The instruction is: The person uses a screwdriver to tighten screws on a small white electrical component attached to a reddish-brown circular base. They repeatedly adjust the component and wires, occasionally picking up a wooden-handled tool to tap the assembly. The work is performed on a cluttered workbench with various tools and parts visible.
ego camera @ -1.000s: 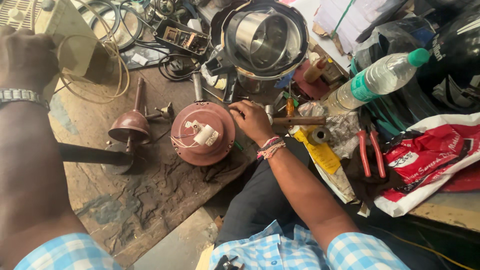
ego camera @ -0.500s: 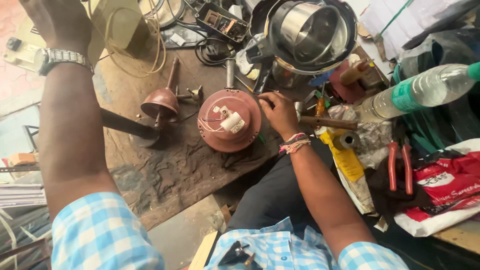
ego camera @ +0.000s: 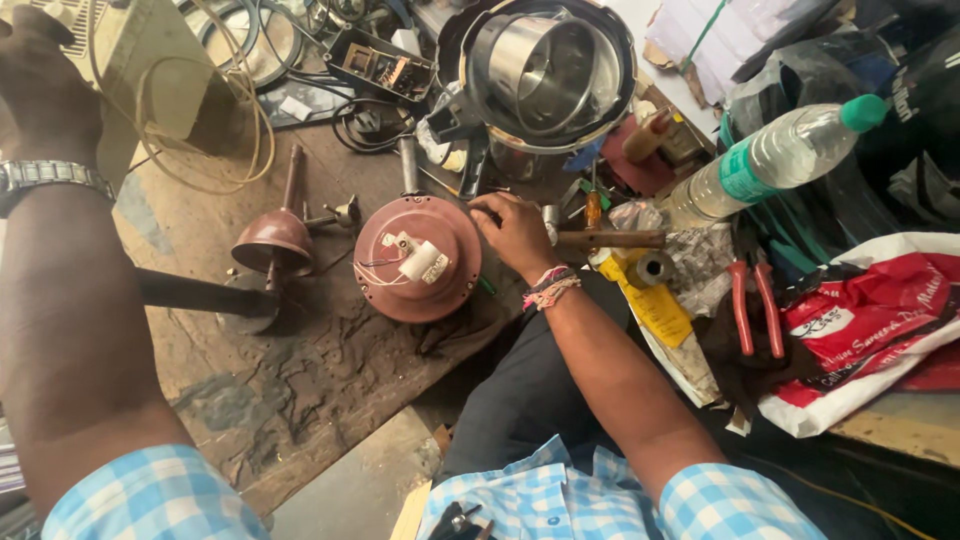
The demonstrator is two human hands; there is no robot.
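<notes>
Right hand (ego camera: pixel 515 232) rested at three o'clock of the round maroon motor housing (ego camera: pixel 420 258), fingers curled narrow onto its rim; nearer by far than the left hand (ego camera: pixel 45 85), raised out at ten o'clock over a beige box (ego camera: pixel 140 60), grip impossible to tell. Housing lay flat, shaft (ego camera: pixel 408 165) pointing to twelve. Sat on a worn wooden bench (ego camera: pixel 290 390), crowded at two o'clock by a steel pot (ego camera: pixel 545 70) and plastic bottle (ego camera: pixel 770 165)

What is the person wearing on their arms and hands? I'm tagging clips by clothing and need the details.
Both arms come out of short sleeves of a blue-and-white checked shirt. The left hand is bare, with a silver metal-link wristwatch at its wrist. The right hand is also bare, with a bundle of pink and pale thread bands around its wrist. No gloves or rings show.
</notes>
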